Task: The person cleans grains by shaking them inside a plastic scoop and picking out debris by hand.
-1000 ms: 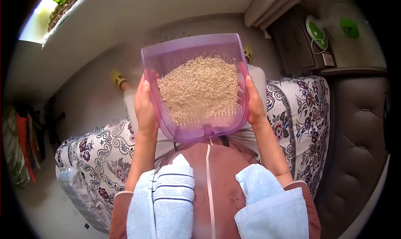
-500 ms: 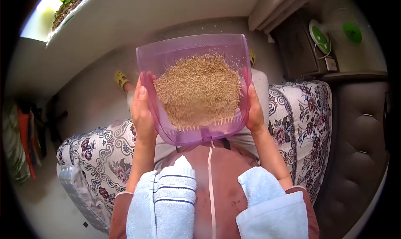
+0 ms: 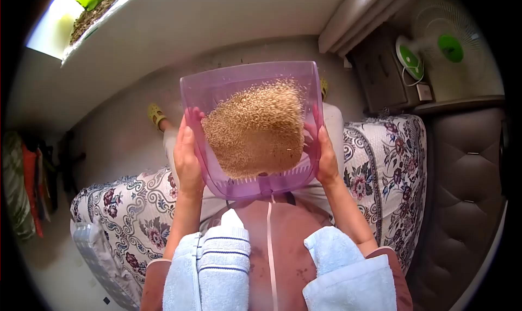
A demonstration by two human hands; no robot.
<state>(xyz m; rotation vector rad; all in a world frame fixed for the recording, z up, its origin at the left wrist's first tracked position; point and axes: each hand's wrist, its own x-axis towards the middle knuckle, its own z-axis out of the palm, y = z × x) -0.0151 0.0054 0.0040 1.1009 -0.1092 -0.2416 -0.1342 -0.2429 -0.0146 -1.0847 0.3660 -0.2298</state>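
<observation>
A translucent purple plastic dustpan (image 3: pixel 244 72) with a row of teeth near its closed end is held out in front of my body. Loose tan grain (image 3: pixel 255 131), possibly husked seed, fills its middle; the upper right part is blurred and seems to be off the pan floor. My left hand (image 3: pixel 187 158) grips the left side wall, thumb outside and some fingertips showing through the plastic. On the opposite wall, my right hand (image 3: pixel 327 157) is closed in the same way. The undersides of both hands are hidden.
I sit on a bed with a floral cover (image 3: pixel 380 164); a dark padded headboard (image 3: pixel 467 196) is at right. A fan (image 3: pixel 450 48) and a dark cabinet (image 3: pixel 375 74) stand back right. Clothes (image 3: pixel 30 186) hang at left. A windowsill (image 3: pixel 100 14) bears brown material and a green container.
The grain has shifted within the dustpan, bunching toward the upper right with blurred pieces rising. The dustpan sits slightly lower in view; both hands keep their hold.
</observation>
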